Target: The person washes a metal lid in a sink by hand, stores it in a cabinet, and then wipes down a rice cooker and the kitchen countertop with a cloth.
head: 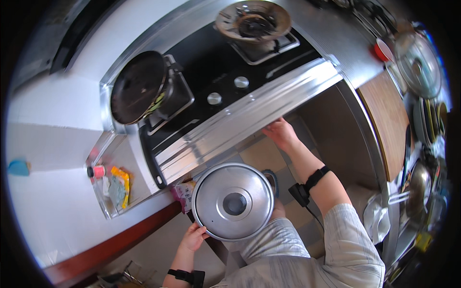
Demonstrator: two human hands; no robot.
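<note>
A round steel lid (201,207) with a dark centre knob is held before my body. My left hand (195,236) grips its lower left rim, the thumb lying on top. Whether a pot sits beneath the lid cannot be seen. Up and to the right of it, my right hand (282,134) reaches to the underside of the counter's metal front edge (248,102). Its fingertips are partly hidden there, so I cannot tell whether they grip anything. Both forearms wear black straps.
A black frying pan (138,86) leans tilted on the left burner of the gas hob (201,75). A stained wok (254,21) rests on the far burner. At right are a wooden board (385,118) and a glass lid (417,64). Packets (120,187) lie in the left corner.
</note>
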